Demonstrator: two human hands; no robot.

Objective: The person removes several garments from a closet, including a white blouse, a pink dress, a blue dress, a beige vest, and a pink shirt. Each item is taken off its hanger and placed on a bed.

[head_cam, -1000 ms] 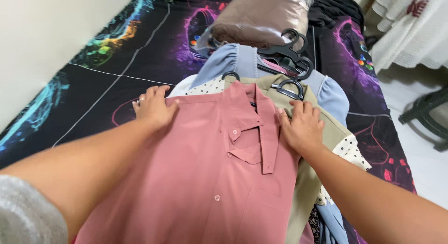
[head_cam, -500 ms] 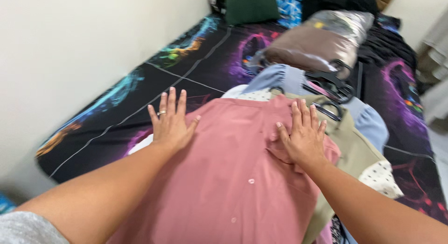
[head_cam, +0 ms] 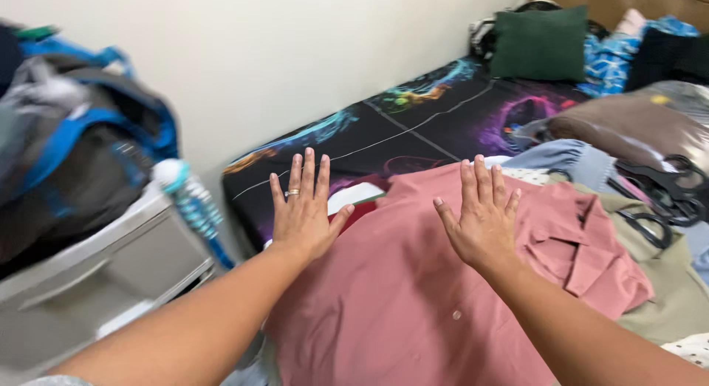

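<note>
With fingers spread, my left hand (head_cam: 304, 212) and right hand (head_cam: 481, 220) lie open and flat on the pink shirt (head_cam: 443, 282), gripping nothing. The shirt tops a pile of clothes on the bed (head_cam: 413, 124), beside black hangers (head_cam: 661, 197) and a tan garment (head_cam: 665, 282).

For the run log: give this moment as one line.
left hand: flat, open, on pink shirt | right hand: flat, open, on shirt | under: bed | hangers: right
</note>
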